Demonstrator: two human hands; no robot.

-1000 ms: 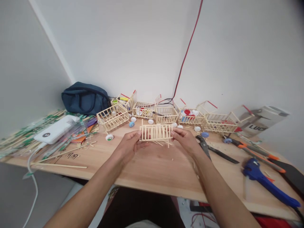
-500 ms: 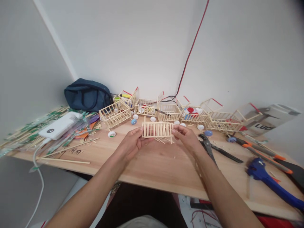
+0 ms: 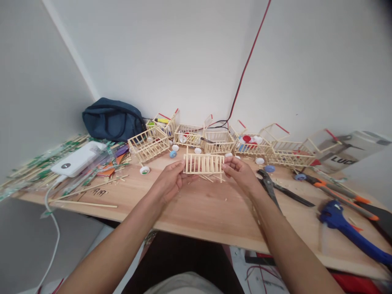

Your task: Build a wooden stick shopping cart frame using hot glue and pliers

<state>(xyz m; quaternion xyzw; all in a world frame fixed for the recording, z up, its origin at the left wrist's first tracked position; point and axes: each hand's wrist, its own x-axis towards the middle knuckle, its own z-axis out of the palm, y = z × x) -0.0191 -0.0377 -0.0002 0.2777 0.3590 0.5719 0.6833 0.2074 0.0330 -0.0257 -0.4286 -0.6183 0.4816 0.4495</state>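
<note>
A small fence-like panel of wooden sticks (image 3: 203, 163) is held upright just above the wooden table (image 3: 202, 212), between both hands. My left hand (image 3: 169, 182) grips its left end with thumb and fingers. My right hand (image 3: 240, 172) pinches its right end. Loose sticks lie under the panel. Behind it runs a row of finished stick baskets (image 3: 216, 141) along the wall, some holding bottle caps.
A dark blue bag (image 3: 112, 119) sits at the back left, a white power bank (image 3: 78, 159) and stick bundles at the left. Scissors (image 3: 269, 184), orange-handled cutters (image 3: 333, 192) and a blue wrench (image 3: 352, 234) lie to the right. A red cable (image 3: 245, 69) runs up the wall.
Both hands have kept hold of the stick panel; it has shifted only slightly, a little nearer the baskets. The view has moved a little.
</note>
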